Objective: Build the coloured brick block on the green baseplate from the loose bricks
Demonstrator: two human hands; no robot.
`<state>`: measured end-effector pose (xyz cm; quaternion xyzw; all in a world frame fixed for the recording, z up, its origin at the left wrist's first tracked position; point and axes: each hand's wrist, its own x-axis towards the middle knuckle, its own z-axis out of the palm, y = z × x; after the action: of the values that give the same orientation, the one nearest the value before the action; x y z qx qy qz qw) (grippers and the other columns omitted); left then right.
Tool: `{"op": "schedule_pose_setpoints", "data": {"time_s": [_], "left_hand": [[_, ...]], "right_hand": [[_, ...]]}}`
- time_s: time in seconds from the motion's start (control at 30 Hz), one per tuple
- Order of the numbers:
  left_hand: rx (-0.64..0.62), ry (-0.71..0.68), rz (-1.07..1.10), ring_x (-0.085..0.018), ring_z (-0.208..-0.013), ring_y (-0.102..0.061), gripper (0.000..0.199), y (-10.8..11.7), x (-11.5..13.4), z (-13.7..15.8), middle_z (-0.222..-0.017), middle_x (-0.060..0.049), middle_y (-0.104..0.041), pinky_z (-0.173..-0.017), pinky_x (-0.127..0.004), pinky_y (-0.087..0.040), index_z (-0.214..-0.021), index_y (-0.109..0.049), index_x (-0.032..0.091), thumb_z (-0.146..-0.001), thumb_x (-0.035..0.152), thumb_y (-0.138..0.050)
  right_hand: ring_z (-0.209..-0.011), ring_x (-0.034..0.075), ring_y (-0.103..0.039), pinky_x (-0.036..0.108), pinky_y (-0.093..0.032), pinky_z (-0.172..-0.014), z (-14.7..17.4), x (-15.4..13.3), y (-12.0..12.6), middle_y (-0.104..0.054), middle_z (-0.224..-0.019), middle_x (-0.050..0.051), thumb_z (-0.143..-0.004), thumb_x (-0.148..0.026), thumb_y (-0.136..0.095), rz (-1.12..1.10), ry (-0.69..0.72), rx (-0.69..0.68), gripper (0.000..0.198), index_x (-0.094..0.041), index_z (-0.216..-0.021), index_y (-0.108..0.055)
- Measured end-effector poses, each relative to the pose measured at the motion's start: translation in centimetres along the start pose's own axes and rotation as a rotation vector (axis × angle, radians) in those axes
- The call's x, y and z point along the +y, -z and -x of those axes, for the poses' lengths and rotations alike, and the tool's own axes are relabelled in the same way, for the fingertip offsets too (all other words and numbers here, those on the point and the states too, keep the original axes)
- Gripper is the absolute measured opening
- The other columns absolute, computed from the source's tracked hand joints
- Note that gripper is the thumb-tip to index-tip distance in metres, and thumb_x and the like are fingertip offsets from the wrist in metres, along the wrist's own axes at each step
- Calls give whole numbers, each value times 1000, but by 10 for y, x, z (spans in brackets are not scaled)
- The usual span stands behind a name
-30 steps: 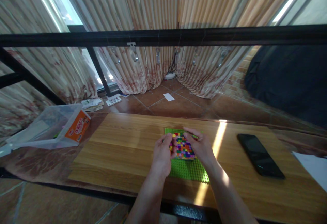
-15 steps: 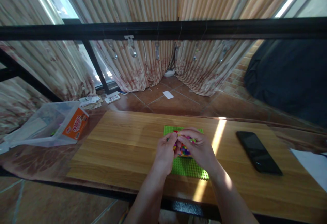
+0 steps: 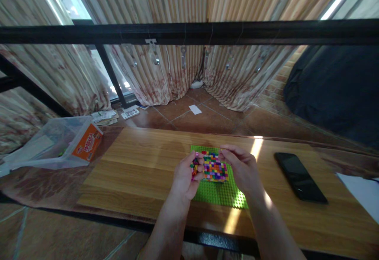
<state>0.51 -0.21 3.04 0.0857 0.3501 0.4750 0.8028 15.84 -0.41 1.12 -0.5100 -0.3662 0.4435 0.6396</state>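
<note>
A block of small multicoloured building bricks (image 3: 215,169) stands on a green studded baseplate (image 3: 217,197) on the table. My left hand (image 3: 186,175) is at the block's left side, fingers curled around several loose building bricks (image 3: 194,167) lying in the palm. My right hand (image 3: 241,167) is over the right part of the baseplate, thumb and forefinger pinched together near the block's top right corner. Whatever is between those fingertips is too small to make out.
A black phone (image 3: 299,177) lies on the wooden table (image 3: 142,165) at the right, with white paper (image 3: 359,193) beyond it. At the left sits a clear plastic box (image 3: 59,161) with an orange label. A black rail (image 3: 189,34) crosses in front of the curtains.
My hands were close together over the block; now they are apart. The right hand has moved right, the left slightly left, uncovering the block's top and the loose bricks in my left palm.
</note>
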Motion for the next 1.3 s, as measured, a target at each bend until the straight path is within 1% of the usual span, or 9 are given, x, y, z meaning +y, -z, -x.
{"op": "schedule_pose_setpoints", "data": {"time_s": [0.1,0.2,0.37,0.47,0.6,0.7,0.9,1.07,1.3], "left_hand": [[8,1,11,-1,-43,-39,22,0,1,-1,-66,1,-47,-33,-11,-19,-81,-57,9,-94,21,-44],[16,-3,9,-1,-43,-39,23,-1,1,-1,-66,1,-47,-33,-11,-19,-80,-57,9,-94,20,-44],[18,-16,0,-1,-43,-38,22,-1,2,1,-66,1,-48,-33,-11,-19,-79,-56,9,-94,20,-44],[27,-23,-5,-1,-43,-39,22,-1,2,1,-66,1,-48,-33,-11,-19,-79,-57,9,-94,20,-45],[41,-28,-12,-1,-43,-39,21,-2,2,2,-65,1,-49,-33,-11,-19,-79,-57,9,-92,20,-46],[46,-34,-20,-1,-43,-39,20,-3,2,2,-65,1,-49,-34,-11,-18,-79,-57,9,-92,20,-46],[43,-48,-35,-1,-43,-39,22,-3,2,2,-65,1,-49,-34,-12,-18,-78,-57,9,-93,21,-46],[38,-53,-37,-1,-43,-39,21,-3,1,1,-64,1,-48,-34,-12,-18,-77,-57,9,-92,21,-47],[31,-72,-43,-1,-44,-39,15,-2,1,2,-65,1,-50,-35,-12,-19,-78,-58,10,-83,24,-61]], "right_hand": [[-65,14,-66,31,-56,-67,-2,3,2,-74,-75,2,-70,-35,-76,52,-17,19,21,-22,-86,-75],[-68,17,-66,34,-54,-67,-4,7,6,-74,-80,4,-75,-38,-69,236,4,16,26,-21,-94,-75],[-92,22,-66,41,-50,-85,-9,10,11,-73,-99,6,-86,-34,-54,587,215,-65,29,-23,-106,-72],[-87,22,-67,40,-51,-81,-10,9,11,-73,-96,8,-87,-32,-53,694,276,-74,32,-20,-115,-65],[-82,22,-67,37,-51,-76,-10,7,11,-73,-91,8,-88,-31,-54,791,305,-79,21,-19,-99,-67],[-82,22,-66,36,-50,-76,-11,5,12,-72,-92,7,-90,-29,-51,886,359,-138,21,-20,-92,-69],[-85,22,-64,37,-50,-79,-15,8,7,-69,-92,8,-92,-25,-46,992,477,-228,26,-21,-91,-72],[-88,23,-62,39,-51,-82,-19,14,5,-69,-92,8,-92,-23,-46,1041,508,-279,27,-23,-90,-73],[-96,25,-60,43,-50,-87,-21,15,5,-71,-98,9,-92,-22,-47,1031,543,-290,26,-22,-100,-72]]}}
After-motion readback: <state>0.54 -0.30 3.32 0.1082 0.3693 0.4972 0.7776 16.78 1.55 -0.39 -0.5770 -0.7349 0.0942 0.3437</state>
